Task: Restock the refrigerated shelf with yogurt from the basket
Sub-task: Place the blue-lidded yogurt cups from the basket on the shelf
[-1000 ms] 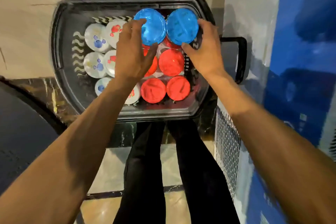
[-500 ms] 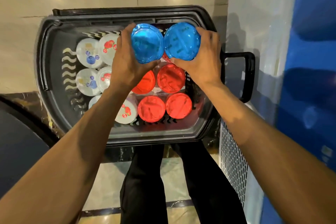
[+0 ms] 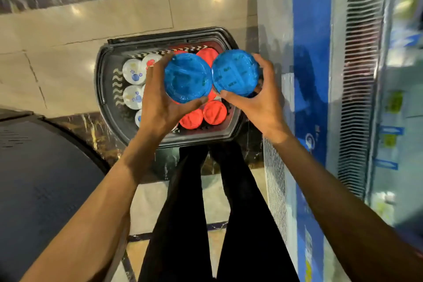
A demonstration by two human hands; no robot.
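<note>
1. Nearest, the person's legs in black trousers (image 3: 183,213) stand on the beige tiled floor (image 3: 91,18). A dark rounded bin-like shape (image 3: 45,178) sits to the left; what it is I cannot tell.
2. Both forearms reach forward. The left hand (image 3: 158,107) grips the left blue-lidded round yogurt cup (image 3: 187,78), thumb on the near side and fingers (image 3: 158,64) curled round the far left.
3. The right hand (image 3: 258,107) grips the right blue-lidded round yogurt cup (image 3: 235,73) the same way, clamped round its wall.
4. The two cups are held level, side by side with rims touching or nearly so, above the black plastic shopping basket (image 3: 100,84).
5. Down in the basket remain red-lidded cups (image 3: 214,112) on the right and white-lidded printed cups (image 3: 134,71) on the left, so restocking looks far from finished.
6. To the right stands the blue-panelled refrigerated cabinet (image 3: 311,75) with a white slatted grille (image 3: 364,75). Its shelf is too blurred to make out.
7. Risks, as I judge them:
   - Each cup hangs from one hand's side grip, so a loose hold could drop it onto the lids below.
   - If they are swung right together, the right cup could knock the cabinet's edge.
   - Knocking the rims together could tilt a cup or loosen a lid.
</note>
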